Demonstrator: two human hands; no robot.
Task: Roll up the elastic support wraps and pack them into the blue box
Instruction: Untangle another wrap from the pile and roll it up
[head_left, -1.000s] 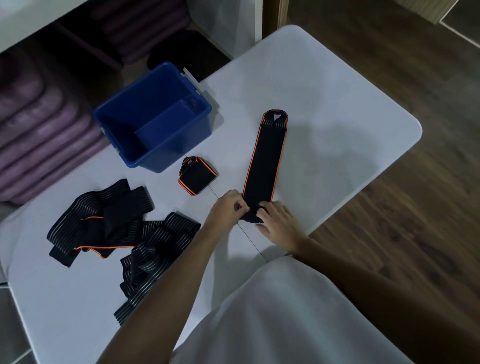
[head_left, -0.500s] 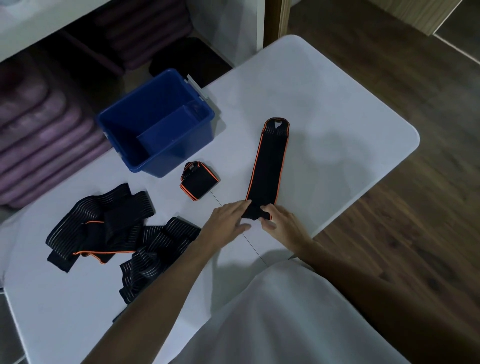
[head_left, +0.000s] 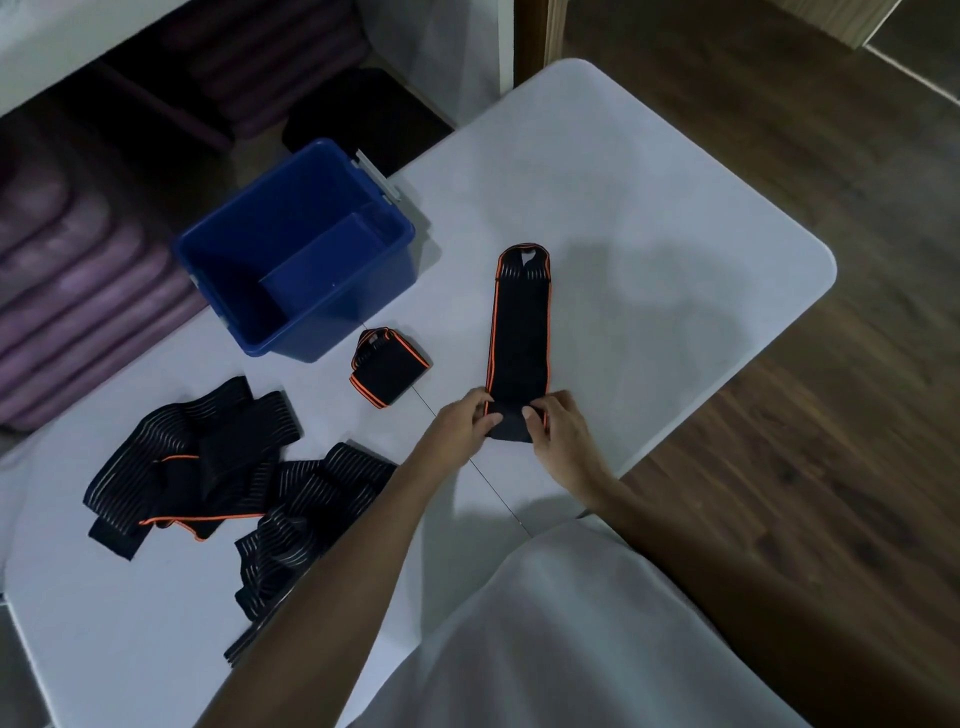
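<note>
The left hand (head_left: 464, 426) and right hand (head_left: 560, 434) both pinch the near end of a black, orange-edged wrap (head_left: 519, 332), folding it over; the rest lies flat on the white table (head_left: 649, 218). A rolled wrap (head_left: 387, 371) sits just left, near the blue box (head_left: 296, 249). Loose striped wraps (head_left: 208, 467) lie piled farther left.

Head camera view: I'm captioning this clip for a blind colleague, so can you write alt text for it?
A person's left hand and right hand pinch the near end of a long black wrap with orange edging, starting its roll on a white table. A rolled wrap lies beside an empty blue box, with unrolled wraps piled to the left.
</note>
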